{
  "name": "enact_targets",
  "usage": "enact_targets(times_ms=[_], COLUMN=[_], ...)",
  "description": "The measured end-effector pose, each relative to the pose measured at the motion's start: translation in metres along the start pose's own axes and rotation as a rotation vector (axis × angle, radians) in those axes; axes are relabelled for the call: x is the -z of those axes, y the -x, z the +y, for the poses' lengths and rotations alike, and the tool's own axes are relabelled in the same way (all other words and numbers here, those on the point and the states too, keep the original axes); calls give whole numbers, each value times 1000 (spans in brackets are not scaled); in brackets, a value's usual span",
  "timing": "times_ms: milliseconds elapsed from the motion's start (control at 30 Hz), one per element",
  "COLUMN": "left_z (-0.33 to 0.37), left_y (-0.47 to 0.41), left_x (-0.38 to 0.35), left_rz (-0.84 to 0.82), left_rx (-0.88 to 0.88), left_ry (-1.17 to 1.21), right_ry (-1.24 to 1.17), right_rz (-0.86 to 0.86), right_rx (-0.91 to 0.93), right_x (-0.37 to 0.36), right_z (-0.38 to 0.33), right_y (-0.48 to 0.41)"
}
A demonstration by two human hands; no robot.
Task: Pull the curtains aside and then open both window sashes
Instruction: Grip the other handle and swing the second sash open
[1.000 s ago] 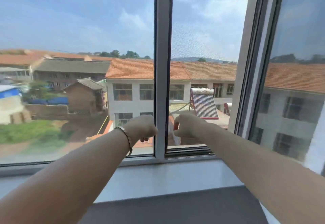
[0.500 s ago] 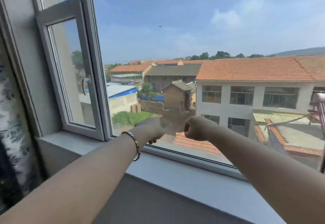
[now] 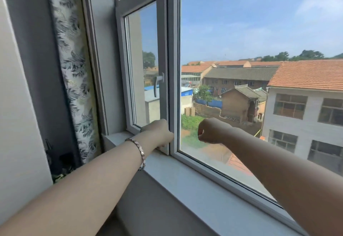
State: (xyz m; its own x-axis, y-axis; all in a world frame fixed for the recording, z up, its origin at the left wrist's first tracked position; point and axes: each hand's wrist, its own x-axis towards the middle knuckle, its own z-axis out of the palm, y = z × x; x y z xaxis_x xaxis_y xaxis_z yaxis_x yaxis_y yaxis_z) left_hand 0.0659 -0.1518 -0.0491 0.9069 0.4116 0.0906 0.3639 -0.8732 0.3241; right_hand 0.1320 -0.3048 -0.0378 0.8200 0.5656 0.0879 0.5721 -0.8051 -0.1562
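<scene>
Left sash (image 3: 143, 65): white frame, swung open outward, handle (image 3: 159, 81) on its right stile, bottom corner right at the left hand (image 3: 157, 132). Curtain (image 3: 73, 68): leaf-patterned, bunched upright against the wall, well left of that hand.

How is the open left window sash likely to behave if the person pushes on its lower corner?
The left window sash probably swings stiffly as one piece, given its rigid frame. It likely pivots about its curtain-side edge rather than sliding. Its glass suggests some weight, so the left hand may need steady pressure.
</scene>
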Motion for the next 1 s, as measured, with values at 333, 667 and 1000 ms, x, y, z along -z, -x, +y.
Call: enact_targets(times_ms=[333, 667, 1000], left_z=[-66, -83, -76], left_y=[-208, -359, -441], left_x=[45, 57, 71], left_rz=[151, 195, 102], left_rx=[102, 3, -253], left_ry=[83, 495, 702], right_ry=[22, 61, 54], right_rz=[34, 172, 238], right_rx=[111, -20, -214], right_x=[11, 8, 10], right_z=[-35, -57, -52], right_y=[-243, -365, -410])
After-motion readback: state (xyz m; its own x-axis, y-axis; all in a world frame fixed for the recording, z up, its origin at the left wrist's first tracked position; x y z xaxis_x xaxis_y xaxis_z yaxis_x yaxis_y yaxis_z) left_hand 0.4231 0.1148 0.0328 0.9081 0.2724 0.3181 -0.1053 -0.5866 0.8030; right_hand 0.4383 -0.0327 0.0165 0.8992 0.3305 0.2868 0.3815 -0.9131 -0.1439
